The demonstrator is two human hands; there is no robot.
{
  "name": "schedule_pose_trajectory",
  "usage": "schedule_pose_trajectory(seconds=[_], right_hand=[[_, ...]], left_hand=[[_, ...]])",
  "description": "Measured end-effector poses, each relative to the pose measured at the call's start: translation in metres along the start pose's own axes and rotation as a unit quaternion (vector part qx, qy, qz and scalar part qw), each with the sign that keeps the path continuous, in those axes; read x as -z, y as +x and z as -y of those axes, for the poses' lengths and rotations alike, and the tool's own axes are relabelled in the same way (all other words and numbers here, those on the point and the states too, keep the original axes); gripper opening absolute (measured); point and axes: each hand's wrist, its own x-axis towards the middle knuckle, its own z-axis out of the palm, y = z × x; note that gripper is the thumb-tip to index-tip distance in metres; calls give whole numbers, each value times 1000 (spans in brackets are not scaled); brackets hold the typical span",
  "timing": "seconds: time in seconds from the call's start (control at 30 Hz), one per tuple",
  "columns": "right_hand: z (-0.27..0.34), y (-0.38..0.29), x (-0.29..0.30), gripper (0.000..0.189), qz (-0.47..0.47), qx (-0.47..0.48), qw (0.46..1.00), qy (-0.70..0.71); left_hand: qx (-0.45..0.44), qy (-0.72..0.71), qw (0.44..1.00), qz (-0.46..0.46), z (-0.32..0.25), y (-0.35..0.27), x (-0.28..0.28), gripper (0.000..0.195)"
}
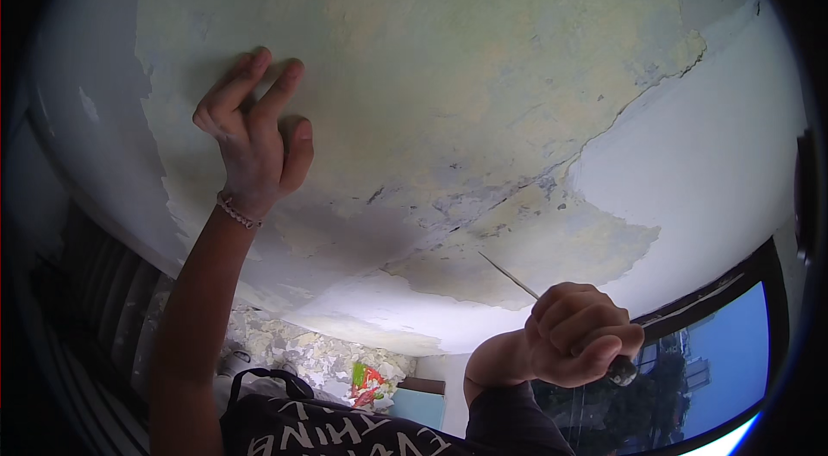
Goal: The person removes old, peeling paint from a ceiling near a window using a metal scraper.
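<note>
Before me spreads a wall (414, 68) with patchy, flaked paint: a pale green-yellow layer shows between white areas. A ragged crack (495, 207) crosses it diagonally. My left hand (259, 119), with a braided bracelet (238, 211) on the wrist, lies at the bare green patch with its fingers apart and nothing in it. Lower right, my right hand (579, 333) is closed around a hand tool. Its thin, pointed metal blade (508, 275) angles up toward the crack, and a dark rounded handle end (622, 370) sticks out below the fist. Whether the tip touches the wall, I cannot tell.
Paint flakes (317, 346) litter the floor below. A red and green packet (367, 385) lies among them, near a light blue panel (417, 407). A dark-framed window (724, 339) is at the right. Dark vertical slats (119, 301) stand at the left.
</note>
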Motion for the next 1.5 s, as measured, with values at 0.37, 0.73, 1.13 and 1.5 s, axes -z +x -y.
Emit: schedule_pose_trajectory(seconds=[0.37, 0.73, 1.13, 1.5], right_hand=[[-21, -12, -3, 27, 17, -45, 996, -77], [-26, -18, -3, 27, 33, -48, 996, -66], [11, -24, -1, 38, -68, -51, 996, 23], [-6, -25, 5, 40, -52, -67, 996, -19]], left_hand=[[-10, 28, 999, 38, -4, 2, 6, 47], [-16, 16, 999, 31, 2, 1, 5, 47], [-16, 18, 999, 28, -3, 2, 3, 48], [-13, -10, 1000, 15, -3, 2, 1, 48]])
